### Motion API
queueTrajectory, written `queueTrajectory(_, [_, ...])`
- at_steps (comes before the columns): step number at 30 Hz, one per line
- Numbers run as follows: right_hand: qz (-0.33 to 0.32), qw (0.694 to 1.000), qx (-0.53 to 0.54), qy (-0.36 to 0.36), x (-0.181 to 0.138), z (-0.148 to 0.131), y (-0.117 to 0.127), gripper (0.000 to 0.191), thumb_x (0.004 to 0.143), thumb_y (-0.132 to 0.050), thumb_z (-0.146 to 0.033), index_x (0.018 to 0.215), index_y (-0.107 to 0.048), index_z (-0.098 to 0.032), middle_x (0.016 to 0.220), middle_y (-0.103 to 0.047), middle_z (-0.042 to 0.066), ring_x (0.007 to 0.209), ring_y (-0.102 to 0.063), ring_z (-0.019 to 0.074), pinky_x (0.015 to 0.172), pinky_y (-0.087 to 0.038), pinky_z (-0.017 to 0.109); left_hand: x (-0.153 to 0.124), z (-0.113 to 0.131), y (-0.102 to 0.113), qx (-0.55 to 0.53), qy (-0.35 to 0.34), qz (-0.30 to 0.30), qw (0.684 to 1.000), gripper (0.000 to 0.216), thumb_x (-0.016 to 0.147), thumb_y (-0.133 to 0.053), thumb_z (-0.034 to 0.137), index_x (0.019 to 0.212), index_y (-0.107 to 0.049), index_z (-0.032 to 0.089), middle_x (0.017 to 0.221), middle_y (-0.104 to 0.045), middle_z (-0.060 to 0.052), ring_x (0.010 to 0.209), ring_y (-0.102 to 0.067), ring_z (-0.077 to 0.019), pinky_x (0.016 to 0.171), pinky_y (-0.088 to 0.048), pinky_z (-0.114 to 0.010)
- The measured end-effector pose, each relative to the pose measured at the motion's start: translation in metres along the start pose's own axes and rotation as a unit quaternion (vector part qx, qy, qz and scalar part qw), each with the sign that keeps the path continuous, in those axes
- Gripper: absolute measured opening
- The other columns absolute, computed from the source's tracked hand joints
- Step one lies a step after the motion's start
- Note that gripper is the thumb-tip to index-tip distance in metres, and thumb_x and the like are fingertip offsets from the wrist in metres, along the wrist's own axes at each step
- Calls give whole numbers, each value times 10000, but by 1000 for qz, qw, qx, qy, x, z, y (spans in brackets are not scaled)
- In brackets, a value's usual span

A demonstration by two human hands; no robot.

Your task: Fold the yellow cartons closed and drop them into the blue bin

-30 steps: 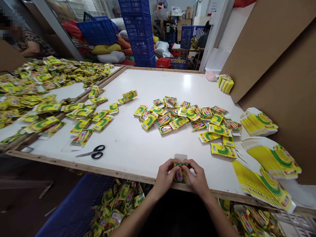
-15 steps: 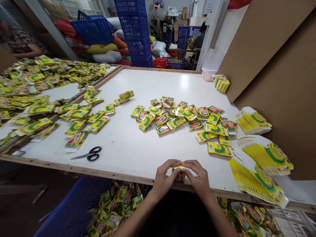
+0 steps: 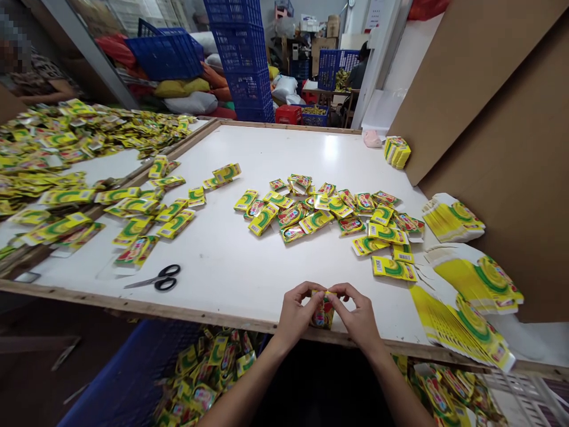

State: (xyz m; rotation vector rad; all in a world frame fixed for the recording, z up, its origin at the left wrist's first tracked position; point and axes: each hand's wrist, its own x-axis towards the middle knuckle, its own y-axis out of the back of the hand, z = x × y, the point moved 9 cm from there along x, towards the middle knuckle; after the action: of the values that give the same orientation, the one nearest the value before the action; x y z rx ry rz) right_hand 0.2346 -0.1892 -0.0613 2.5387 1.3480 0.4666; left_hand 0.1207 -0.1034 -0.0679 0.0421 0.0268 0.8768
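Note:
A small yellow, green and red cardboard box (image 3: 322, 317) stands upright at the front edge of the white table (image 3: 240, 261). My left hand (image 3: 299, 308) pinches its top from the left, thumb and fingertips pressed together there. From the other side my right hand (image 3: 354, 308) grips the same top edge with thumb and forefinger. The two sets of fingertips almost meet over the box. Beyond my hands lies a loose spread of similar small packs (image 3: 317, 222). Fanned stacks of flat yellow cartons (image 3: 462, 320) rest to the right of my right hand.
Black-handled scissors (image 3: 165, 278) lie at the left front. A wooden rim (image 3: 146, 310) edges the table. Many packs (image 3: 102, 133) are heaped at the far left, near a seated person. Below the edge, a blue basket (image 3: 111, 373) holds packs. Large cardboard sheets (image 3: 484, 89) lean on the right.
My thumbs have risen to the top of the box, and more of its front now shows. My fingertips still press its upper edge.

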Motion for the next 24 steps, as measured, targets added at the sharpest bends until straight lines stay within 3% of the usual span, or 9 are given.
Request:
queueTrajectory(10, [-12, 996, 35, 81, -10, 1, -4, 102, 888, -576, -257, 914, -673, -241, 900, -681, 36, 881, -609, 190, 751, -475, 317, -8, 4, 0, 29, -71, -35, 996, 160, 834, -618, 229, 934, -742, 217, 915, -707, -67, 884, -651, -203, 804, -509, -318])
queueTrajectory(13, [-32, 995, 46, 79, -15, 0, -5, 130, 900, -558, -260, 951, -676, -248, 941, -674, 40, 894, -613, 187, 776, -485, 318, -18, 19, 16, 57, -92, -22, 994, 173, 855, -581, 206, 925, -737, 228, 904, -693, -62, 871, -641, -195, 785, -503, -305])
queueTrajectory(16, [-13, 998, 47, 37, -19, 9, 1, 182, 911, -534, -284, 1041, -653, -241, 976, -672, 45, 874, -617, 182, 780, -492, 314, -39, 37, 63, 118, -85, -2, 989, 197, 896, -517, 237, 926, -712, 225, 906, -664, -61, 881, -624, -192, 786, -494, -294])
queueTrajectory(19, [2, 999, 38, -7, -17, 20, 4, 185, 913, -524, -315, 983, -669, -223, 924, -684, 43, 867, -622, 188, 776, -491, 308, -62, 31, 115, 226, 0, -79, 971, 206, 906, -500, 289, 943, -694, 232, 905, -661, -54, 859, -633, -190, 781, -502, -286])
queueTrajectory(20, [-3, 999, 36, -11, -15, 22, 3, 191, 913, -523, -325, 948, -677, -218, 902, -686, 43, 864, -624, 191, 769, -491, 306, -66, 27, 139, 268, 17, -74, 960, 203, 895, -519, 315, 982, -687, 242, 964, -661, -56, 922, -630, -204, 832, -499, -304])
queueTrajectory(24, [-34, 999, 24, -3, -1, 22, -6, 224, 909, -518, -357, 909, -690, -213, 879, -690, 49, 857, -630, 203, 746, -494, 306, -47, 27, 250, 423, -8, 95, 901, 369, 854, -526, 482, 1135, -621, 264, 1246, -561, -77, 1204, -507, -279, 1030, -404, -428])
